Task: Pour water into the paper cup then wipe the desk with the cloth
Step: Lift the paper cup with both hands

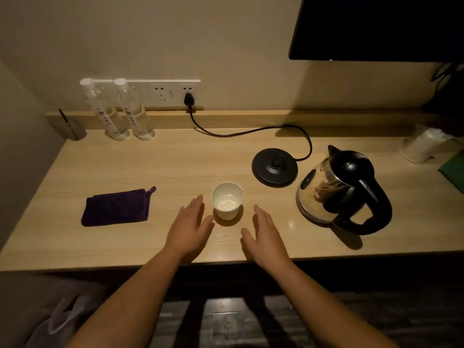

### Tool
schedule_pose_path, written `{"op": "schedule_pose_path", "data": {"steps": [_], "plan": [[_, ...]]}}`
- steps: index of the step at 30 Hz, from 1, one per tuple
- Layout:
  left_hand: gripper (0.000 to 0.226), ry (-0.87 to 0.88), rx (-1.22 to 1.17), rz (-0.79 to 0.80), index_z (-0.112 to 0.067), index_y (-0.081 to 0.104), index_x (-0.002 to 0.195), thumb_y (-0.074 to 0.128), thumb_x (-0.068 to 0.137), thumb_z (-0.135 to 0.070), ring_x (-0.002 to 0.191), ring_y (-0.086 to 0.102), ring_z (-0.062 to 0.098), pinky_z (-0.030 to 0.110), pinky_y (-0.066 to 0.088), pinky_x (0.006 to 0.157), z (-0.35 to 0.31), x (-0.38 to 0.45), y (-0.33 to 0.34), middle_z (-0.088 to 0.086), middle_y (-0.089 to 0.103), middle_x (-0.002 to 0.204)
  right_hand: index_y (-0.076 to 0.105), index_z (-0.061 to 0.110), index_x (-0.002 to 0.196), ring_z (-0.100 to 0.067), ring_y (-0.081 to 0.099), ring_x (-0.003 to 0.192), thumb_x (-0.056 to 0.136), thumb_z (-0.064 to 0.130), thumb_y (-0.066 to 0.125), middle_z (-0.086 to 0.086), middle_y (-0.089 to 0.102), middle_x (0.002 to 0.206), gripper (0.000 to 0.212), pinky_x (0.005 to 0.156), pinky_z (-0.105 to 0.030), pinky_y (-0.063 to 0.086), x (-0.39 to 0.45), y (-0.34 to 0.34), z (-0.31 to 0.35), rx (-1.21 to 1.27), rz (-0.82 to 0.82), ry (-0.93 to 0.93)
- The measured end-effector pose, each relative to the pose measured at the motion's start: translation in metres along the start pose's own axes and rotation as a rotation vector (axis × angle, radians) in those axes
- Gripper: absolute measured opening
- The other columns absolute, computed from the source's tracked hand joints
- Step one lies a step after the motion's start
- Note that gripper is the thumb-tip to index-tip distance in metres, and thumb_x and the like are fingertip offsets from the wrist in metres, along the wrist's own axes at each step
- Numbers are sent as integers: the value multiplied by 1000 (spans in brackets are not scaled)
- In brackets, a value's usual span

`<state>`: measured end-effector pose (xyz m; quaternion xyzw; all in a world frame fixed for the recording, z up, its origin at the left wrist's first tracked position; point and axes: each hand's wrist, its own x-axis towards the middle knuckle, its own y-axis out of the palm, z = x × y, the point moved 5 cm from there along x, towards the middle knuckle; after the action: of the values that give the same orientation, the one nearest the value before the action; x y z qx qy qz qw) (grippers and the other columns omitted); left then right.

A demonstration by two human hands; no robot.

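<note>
A white paper cup [227, 200] stands upright near the middle of the wooden desk [150, 167], with something pale showing at its bottom. My left hand [188, 228] lies flat just left of the cup, fingers apart, holding nothing. My right hand [265, 236] lies flat just right of it, also empty. A steel kettle with a black handle [339, 192] stands off its base on the right. A folded dark purple cloth [116, 207] lies on the left of the desk.
The black kettle base [275, 167] sits behind the cup, its cord running to a wall socket [188, 96]. Two water bottles [120, 111] stand at the back left beside a small holder [72, 129]. Wrapped cups [421, 144] lie far right, under a dark screen [376, 26].
</note>
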<state>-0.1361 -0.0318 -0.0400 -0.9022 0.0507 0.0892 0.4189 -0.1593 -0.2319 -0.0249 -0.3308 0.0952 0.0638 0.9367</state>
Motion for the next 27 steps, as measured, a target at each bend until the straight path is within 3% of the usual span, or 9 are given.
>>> {"op": "schedule_pose_path", "data": {"steps": [3,5,7,12,19,27], "plan": [[63,46,-130,12,-26,20,153,46,97,-41,137,38,19,35,37,106,-9,-1,-1,-3,38,153,13,27,152,-16,32,139,90,33,56,3,28,156,75,111,-40,35,17,22,6,102,53,71],[53,78,-215,14,-31,31,148,48,98,-29,124,51,15,26,41,92,-19,2,-1,-6,53,140,21,33,149,-13,43,131,87,28,57,6,44,145,72,104,-35,41,26,28,12,197,53,62],[50,92,-261,7,-37,36,144,48,97,-22,117,56,12,24,43,87,-25,6,-1,-10,60,131,28,38,145,-8,52,119,88,23,59,11,54,131,67,94,-27,44,33,32,19,296,56,56],[47,44,-390,-42,-43,43,138,48,96,-23,112,57,-2,32,50,94,-18,30,-13,-18,63,124,35,36,142,-2,57,111,90,20,61,15,59,125,61,81,-14,44,65,37,39,379,67,30],[46,31,-416,-159,-27,48,137,59,93,-19,111,54,2,21,42,89,6,114,-56,-10,60,125,34,36,144,-7,51,119,88,22,65,12,55,131,65,94,-23,44,161,51,80,366,102,-8],[53,51,-413,-199,-29,51,135,67,85,-27,114,56,7,30,47,93,30,205,-72,-9,60,126,40,31,142,-2,50,114,87,12,64,14,55,123,63,82,-7,39,252,60,102,366,82,-56]]}}
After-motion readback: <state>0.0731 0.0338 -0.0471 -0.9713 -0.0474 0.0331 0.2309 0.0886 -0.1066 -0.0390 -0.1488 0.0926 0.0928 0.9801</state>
